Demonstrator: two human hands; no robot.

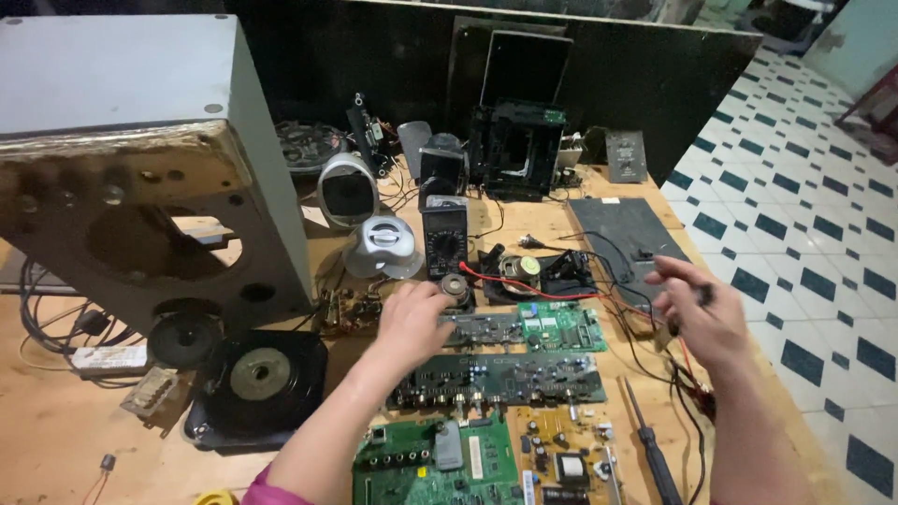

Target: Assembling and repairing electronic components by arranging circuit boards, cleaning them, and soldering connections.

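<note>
Head view: left hand fingers closed on small round speaker beside multimeter on table; right hand pinches a blurred black probe. Risk: leads snagging circuit boards.

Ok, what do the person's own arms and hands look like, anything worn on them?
Both forearms are bare, and neither the left hand nor the right hand wears a glove. A bit of pink sleeve shows at the left arm's bottom edge. No rings or watch are visible.
</note>
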